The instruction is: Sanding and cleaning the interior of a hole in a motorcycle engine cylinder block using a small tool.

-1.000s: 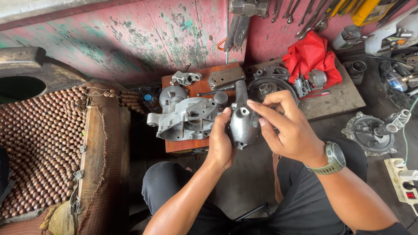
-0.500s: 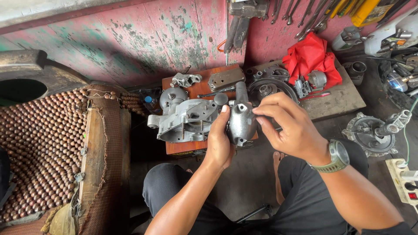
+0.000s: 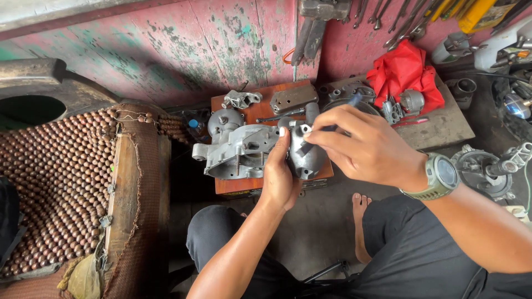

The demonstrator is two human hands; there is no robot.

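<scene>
Fingers of both hands pinch a grey casting [image 3: 307, 155] over an orange board [image 3: 260, 182], against a peeling pink wall [image 3: 221, 44].

Bare forearms, an olive-green wristwatch [image 3: 440, 176], dark trousers [image 3: 421, 249] and bare feet [image 3: 363, 227].

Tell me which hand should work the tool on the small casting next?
Right, probably: the right hand already pinches the thin tool over the small grey casting, while the left hand grips it.

Left hand [image 3: 280, 180] grips a grey metal cover [image 3: 307, 152] from below; right hand [image 3: 363, 147], wearing a watch [image 3: 440, 177], pinches a thin dark tool [image 3: 332, 126] over it. Engine casing [image 3: 238, 150] lies on an orange board [image 3: 260, 182], red cloth [image 3: 404, 72] behind
</scene>
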